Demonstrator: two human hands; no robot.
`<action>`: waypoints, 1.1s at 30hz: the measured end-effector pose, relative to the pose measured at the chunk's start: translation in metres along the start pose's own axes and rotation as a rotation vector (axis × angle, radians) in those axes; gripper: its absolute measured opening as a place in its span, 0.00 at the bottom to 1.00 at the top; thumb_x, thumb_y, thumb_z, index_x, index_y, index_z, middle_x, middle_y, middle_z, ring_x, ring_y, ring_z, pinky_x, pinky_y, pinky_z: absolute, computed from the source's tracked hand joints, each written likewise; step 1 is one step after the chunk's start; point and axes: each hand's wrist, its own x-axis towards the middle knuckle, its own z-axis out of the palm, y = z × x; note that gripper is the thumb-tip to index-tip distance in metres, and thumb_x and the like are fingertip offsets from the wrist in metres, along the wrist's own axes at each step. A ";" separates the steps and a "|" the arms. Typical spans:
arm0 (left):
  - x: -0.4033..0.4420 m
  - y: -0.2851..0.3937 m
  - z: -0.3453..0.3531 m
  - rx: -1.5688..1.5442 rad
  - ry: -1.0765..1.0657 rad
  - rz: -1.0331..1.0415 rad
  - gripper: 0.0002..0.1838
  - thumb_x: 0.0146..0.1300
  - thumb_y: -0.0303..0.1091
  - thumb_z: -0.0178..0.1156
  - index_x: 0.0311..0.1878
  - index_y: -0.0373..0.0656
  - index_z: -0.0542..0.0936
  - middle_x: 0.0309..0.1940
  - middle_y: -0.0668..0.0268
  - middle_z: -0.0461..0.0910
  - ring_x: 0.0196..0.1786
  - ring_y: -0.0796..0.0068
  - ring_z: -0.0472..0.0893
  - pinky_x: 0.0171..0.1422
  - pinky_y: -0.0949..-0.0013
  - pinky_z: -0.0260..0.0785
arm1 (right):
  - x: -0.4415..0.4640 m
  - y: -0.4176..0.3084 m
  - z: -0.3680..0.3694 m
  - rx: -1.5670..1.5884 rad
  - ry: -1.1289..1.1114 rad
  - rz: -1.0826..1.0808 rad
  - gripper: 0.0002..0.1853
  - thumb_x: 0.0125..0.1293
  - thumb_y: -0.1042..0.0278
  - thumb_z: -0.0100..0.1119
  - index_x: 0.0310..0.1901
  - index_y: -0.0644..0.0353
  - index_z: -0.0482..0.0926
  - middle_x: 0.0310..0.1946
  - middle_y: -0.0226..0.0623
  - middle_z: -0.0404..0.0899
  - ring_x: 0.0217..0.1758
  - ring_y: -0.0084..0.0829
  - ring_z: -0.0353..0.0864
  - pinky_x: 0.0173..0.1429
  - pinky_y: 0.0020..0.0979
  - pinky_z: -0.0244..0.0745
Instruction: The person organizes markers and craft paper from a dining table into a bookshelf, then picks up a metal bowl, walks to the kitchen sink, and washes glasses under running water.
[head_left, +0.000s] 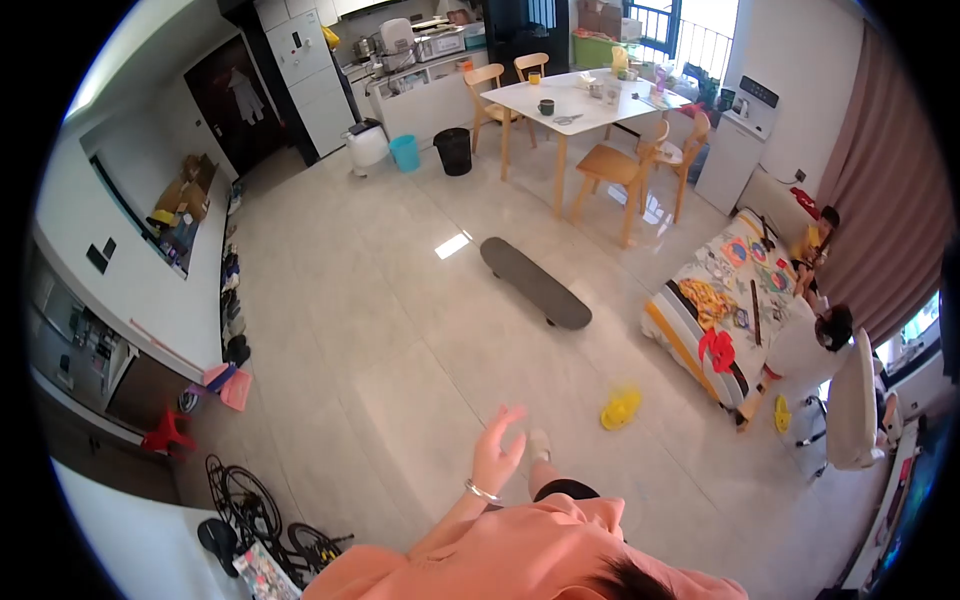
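Note:
My left hand is held out low in front of my body, with a silver bracelet on the wrist. Its fingers are apart and hold nothing. Beneath it lies the pale tiled floor, with my light shoe just to the right. Of my right hand nothing shows. A yellow slipper, smeared by motion, is on or just above the floor to the right. Farther ahead a dark skateboard rests deck up on the tiles.
A white table with wooden chairs stands at the back. Two people sit at a low bed on the right; another yellow slipper lies near it. A bicycle is at lower left. A black bin stands ahead.

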 end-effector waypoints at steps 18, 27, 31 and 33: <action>0.419 -0.148 -0.290 0.601 0.414 -0.104 0.16 0.54 0.24 0.54 0.48 0.39 0.74 0.50 0.57 0.75 0.61 0.53 0.67 0.63 0.60 0.58 | 0.031 -0.833 -0.412 0.114 0.659 -1.101 0.15 0.57 0.64 0.51 0.45 0.57 0.76 0.33 0.43 0.80 0.40 0.43 0.79 0.44 0.40 0.73; 0.729 -0.122 -0.333 0.437 0.206 0.198 0.15 0.55 0.23 0.54 0.47 0.39 0.75 0.48 0.58 0.76 0.60 0.57 0.69 0.62 0.61 0.60 | 0.153 -0.852 -0.317 -0.372 0.063 -0.553 0.19 0.53 0.51 0.52 0.41 0.53 0.81 0.41 0.45 0.79 0.46 0.39 0.78 0.51 0.38 0.70; 0.825 -0.154 -0.325 0.376 0.111 0.217 0.16 0.54 0.24 0.54 0.48 0.39 0.75 0.49 0.58 0.76 0.60 0.57 0.69 0.62 0.61 0.60 | 0.194 -0.817 -0.310 -0.155 0.081 -0.220 0.17 0.54 0.51 0.53 0.30 0.57 0.81 0.29 0.42 0.80 0.30 0.35 0.78 0.38 0.39 0.71; 0.871 -0.176 -0.323 0.371 0.075 0.209 0.16 0.54 0.24 0.54 0.48 0.39 0.75 0.49 0.58 0.76 0.59 0.57 0.70 0.62 0.61 0.60 | 0.186 -0.848 -0.340 -0.043 0.036 0.008 0.15 0.55 0.55 0.55 0.30 0.58 0.81 0.29 0.41 0.80 0.31 0.33 0.77 0.38 0.39 0.71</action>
